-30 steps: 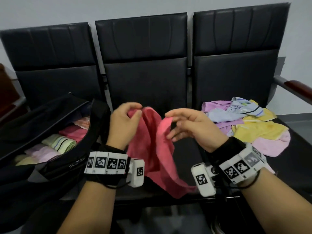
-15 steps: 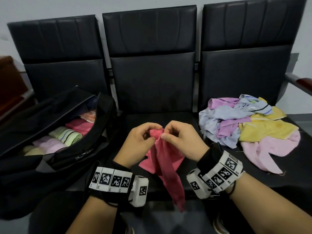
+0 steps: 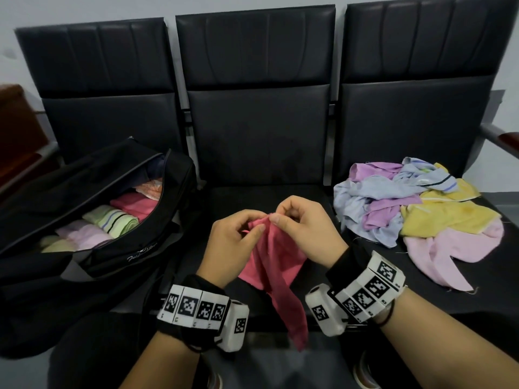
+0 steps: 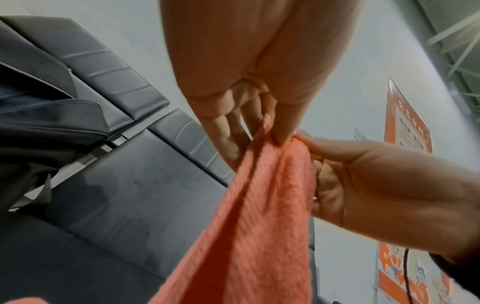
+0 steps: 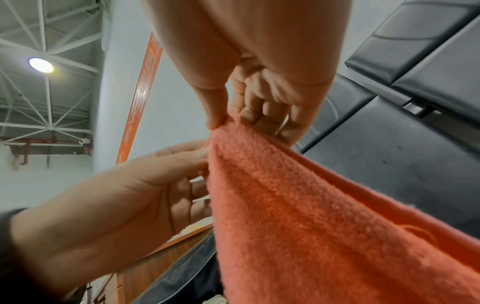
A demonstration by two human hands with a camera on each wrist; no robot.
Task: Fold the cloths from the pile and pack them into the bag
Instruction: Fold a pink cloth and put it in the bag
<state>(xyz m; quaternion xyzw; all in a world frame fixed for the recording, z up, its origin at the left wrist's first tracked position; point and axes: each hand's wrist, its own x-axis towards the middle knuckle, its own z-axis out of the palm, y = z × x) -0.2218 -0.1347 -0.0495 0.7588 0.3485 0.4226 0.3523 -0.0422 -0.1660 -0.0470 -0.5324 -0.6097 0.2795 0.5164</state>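
A pink-red cloth (image 3: 276, 265) hangs over the middle seat, its tail draping past the front edge. My left hand (image 3: 238, 237) and right hand (image 3: 297, 223) pinch its top edge side by side, fingertips almost touching. In the left wrist view the left thumb and fingers pinch the cloth (image 4: 262, 216), with the right hand (image 4: 363, 181) beside it. The right wrist view shows the right thumb and fingers pinching the cloth (image 5: 311, 216) at its corner. The pile of cloths (image 3: 415, 209) lies on the right seat. The black bag (image 3: 92, 248) stands open on the left seat.
Several folded cloths (image 3: 112, 220) lie in a row inside the bag. The three black seat backs (image 3: 255, 102) rise behind. A wooden armrest (image 3: 502, 141) ends the bench at the right, and a brown wooden piece (image 3: 16, 127) stands at the far left.
My hands came down from chest height toward the middle seat and drew together. They now pinch the cloth's top edge close together, and it hangs in a narrower shape.
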